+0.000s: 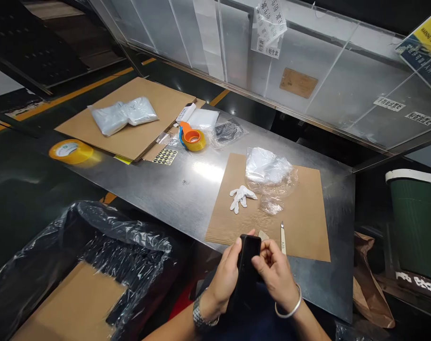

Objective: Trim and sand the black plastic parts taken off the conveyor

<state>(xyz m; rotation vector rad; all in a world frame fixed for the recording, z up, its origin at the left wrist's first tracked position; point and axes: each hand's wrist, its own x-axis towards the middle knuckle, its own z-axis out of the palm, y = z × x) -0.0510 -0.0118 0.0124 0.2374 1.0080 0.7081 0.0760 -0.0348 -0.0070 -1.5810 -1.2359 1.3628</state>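
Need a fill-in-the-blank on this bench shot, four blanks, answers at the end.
1. The phone between the left hand and the right hand is ____ in color.
2. The glove lying on the cardboard sheet is ____ in color.
3. The marking on the handle of the knife reads ____.
4. In the picture, the clear bags lie to the ____ of the tape dispenser.

Missing words: black; white; A26; left.

Craft knife [282,239] says "A26", yellow sign [426,35] reads "WARNING", white stickers [271,23] on the see-through panel [237,57] say 衍生款. Lower labels [389,103] are kinda too blurry.
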